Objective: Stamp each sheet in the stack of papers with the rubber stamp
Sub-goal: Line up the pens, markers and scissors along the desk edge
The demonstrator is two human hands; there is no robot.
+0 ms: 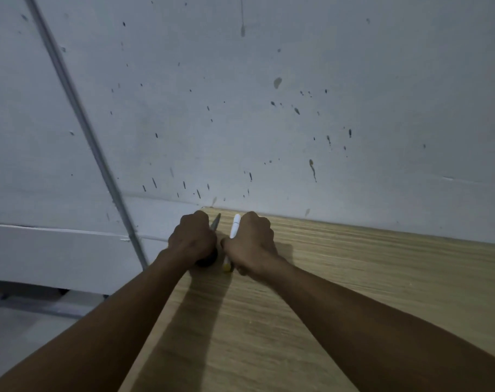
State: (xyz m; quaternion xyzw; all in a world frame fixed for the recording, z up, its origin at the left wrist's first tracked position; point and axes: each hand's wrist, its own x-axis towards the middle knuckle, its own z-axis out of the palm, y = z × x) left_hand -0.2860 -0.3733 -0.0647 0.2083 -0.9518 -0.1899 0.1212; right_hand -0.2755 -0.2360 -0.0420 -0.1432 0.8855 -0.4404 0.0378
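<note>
Our left hand (192, 239) grips a dark, thin, hard tool (215, 222), our right hand (252, 244) a light, slippery white-and-yellow pen (235, 229); we see no stamp or papers.

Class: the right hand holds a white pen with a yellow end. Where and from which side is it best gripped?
Grip the white pen around its middle, from above, as the right hand does: the slim barrel lies low along the wooden table, pointing at the wall.
</note>
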